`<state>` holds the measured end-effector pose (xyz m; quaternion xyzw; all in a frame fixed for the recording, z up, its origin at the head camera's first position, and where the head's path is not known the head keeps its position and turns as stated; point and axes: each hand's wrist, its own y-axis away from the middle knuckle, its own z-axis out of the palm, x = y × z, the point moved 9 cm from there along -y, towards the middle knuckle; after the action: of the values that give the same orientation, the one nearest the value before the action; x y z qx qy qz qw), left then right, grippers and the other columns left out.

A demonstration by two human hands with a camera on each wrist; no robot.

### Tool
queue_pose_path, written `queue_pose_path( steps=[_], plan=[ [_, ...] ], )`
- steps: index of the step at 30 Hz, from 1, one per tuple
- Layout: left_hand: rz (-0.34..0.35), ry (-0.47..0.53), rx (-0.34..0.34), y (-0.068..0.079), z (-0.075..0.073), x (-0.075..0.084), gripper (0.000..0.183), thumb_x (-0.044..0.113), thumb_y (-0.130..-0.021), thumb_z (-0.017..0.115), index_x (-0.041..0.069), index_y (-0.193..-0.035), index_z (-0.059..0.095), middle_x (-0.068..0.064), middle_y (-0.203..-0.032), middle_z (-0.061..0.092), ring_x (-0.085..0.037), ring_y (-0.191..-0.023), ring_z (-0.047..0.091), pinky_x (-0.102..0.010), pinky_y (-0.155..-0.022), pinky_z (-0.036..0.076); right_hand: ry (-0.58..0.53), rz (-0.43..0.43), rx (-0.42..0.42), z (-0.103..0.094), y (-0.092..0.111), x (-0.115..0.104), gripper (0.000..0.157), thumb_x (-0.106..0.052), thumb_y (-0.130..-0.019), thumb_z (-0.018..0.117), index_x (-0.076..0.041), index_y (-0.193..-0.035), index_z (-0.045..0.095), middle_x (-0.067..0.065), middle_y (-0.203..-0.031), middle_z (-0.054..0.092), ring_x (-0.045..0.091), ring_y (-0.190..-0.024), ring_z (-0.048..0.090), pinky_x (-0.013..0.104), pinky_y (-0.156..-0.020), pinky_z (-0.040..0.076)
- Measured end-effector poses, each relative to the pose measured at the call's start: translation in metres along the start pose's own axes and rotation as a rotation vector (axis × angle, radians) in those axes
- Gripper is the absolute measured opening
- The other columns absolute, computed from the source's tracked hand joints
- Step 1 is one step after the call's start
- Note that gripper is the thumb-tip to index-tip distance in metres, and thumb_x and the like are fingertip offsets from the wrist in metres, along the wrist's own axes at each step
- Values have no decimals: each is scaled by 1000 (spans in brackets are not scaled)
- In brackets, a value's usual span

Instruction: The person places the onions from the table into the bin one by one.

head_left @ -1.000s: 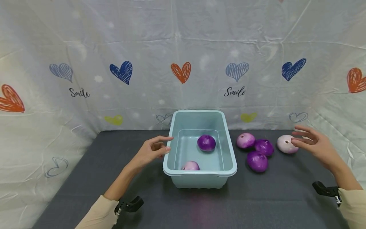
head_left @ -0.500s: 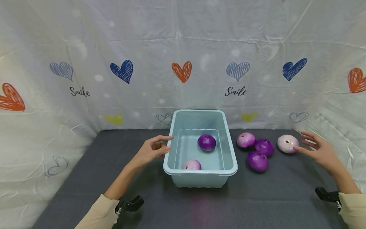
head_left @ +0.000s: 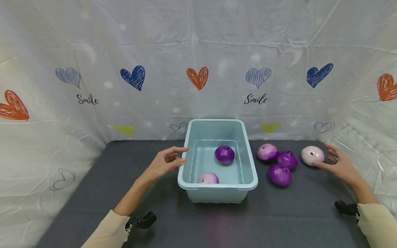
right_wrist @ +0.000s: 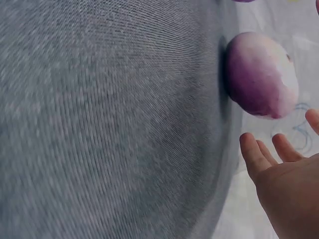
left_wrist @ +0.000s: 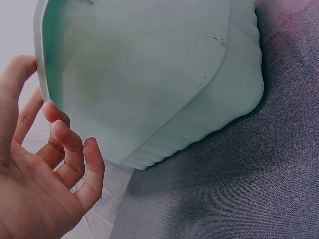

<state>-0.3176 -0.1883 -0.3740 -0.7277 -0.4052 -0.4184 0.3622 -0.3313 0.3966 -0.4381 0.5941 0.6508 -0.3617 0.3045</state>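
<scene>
Item: one round pinkish-white onion (head_left: 308,157) with a dark spot on top, lying on the dark grey cloth table (head_left: 279,213), at three o'clock of the tub; twelve lies away from me.

Right hand (head_left: 342,169): mine, at the onion's four o'clock, fingers spread, grasping nothing. The thumb tip overlaps the onion's near edge in the head view; contact cannot be told. The right wrist view shows other fingertips just beside it, apart.

Neighbours, grouped close together: one pink-purple round onion (head_left: 266,152) and one glossy deep-purple onion (head_left: 287,159), both at its nine; one larger-looking violet onion (head_left: 279,175), at its eight.

Tub: one pale blue rectangular plastic tub (head_left: 217,196), holding one dark purple onion (head_left: 224,154) at one o'clock and one pale pink onion (head_left: 208,178), partly hidden, at seven.

Left hand (head_left: 162,164): mine, at the tub's nine, loosely bent, unclenched, fingertips at the rim.

Backing, twelve o'clock: one white heart-printed sheet (head_left: 155,41).
</scene>
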Motion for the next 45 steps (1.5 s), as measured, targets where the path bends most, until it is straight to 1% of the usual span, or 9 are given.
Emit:
queue_pose_path(
  steps=[2, 4, 8, 17, 21, 26, 37, 41, 45],
  plan=[
    [-1, 0, 0, 0, 0, 0, 42, 17, -101, 67, 12, -142, 61, -14, -91, 63, -46, -75, 53, -44, -69, 51, -10, 12, 1, 2, -2, 2, 94, -21, -96, 74, 5, -160, 10, 42, -154, 17, 62, -134, 29, 19, -91, 41],
    [-1, 1, 0, 0, 0, 0, 42, 17, -101, 67, 12, -142, 61, -14, -90, 62, -48, -75, 52, -42, -68, 51, -11, 27, 3, 5, -5, 4, 95, -22, -95, 75, 7, -159, 11, 42, -153, 20, 61, -133, 31, 13, -79, 39],
    [-2, 6, 3, 0, 0, 1, 42, 17, -101, 68, 12, -141, 61, -14, -90, 63, -47, -74, 52, -36, -67, 51, 22, 55, 6, 9, -9, 7, 95, -26, -94, 77, 7, -159, 15, 43, -150, 26, 57, -133, 35, 18, -76, 40],
    [-4, 7, 3, 0, 0, 2, 42, 17, -101, 67, 12, -142, 61, -14, -90, 62, -48, -74, 50, -36, -68, 50, 91, 9, 71, 9, -13, 6, 84, -24, -89, 82, 7, -151, 35, 38, -141, 43, 44, -118, 47, 16, -69, 41],
    [-5, 12, 4, 0, -1, 2, 42, 17, -101, 68, 12, -142, 61, -15, -91, 63, -43, -73, 52, -36, -68, 50, 80, 6, 95, 7, -13, 6, 82, -23, -88, 83, 6, -149, 38, 38, -140, 45, 19, -111, 52, 15, -69, 41],
    [-18, 24, -1, 0, 0, 1, 42, 17, -101, 68, 12, -142, 61, -15, -93, 64, -34, -77, 56, -41, -72, 52, 47, 17, 93, 8, -10, 8, 81, -23, -90, 82, 6, -150, 37, 37, -140, 43, -5, -99, 42, 16, -70, 41],
    [-21, 24, 0, 1, 1, 0, 43, 18, -101, 67, 13, -143, 60, -15, -95, 64, -33, -74, 54, -44, -73, 52, -4, 25, 104, 3, -3, 13, 79, -25, -92, 80, 3, -152, 37, 35, -142, 41, -9, -98, 43, 14, -71, 42],
    [-14, 30, 0, 1, 0, 0, 43, 17, -101, 68, 12, -143, 61, -15, -92, 62, -28, -70, 52, -38, -69, 51, -34, 8, 117, -1, 0, 11, 75, -22, -92, 80, -2, -152, 41, 33, -139, 43, -10, -98, 46, 15, -71, 45],
    [-14, 25, 2, 0, 0, 1, 43, 17, -100, 68, 12, -142, 61, -15, -90, 61, -19, -67, 51, -35, -68, 49, -83, -11, 133, -7, 3, 7, 67, -17, -92, 79, -16, -151, 48, 11, -129, 52, -10, -99, 49, 16, -71, 48]
  ],
)
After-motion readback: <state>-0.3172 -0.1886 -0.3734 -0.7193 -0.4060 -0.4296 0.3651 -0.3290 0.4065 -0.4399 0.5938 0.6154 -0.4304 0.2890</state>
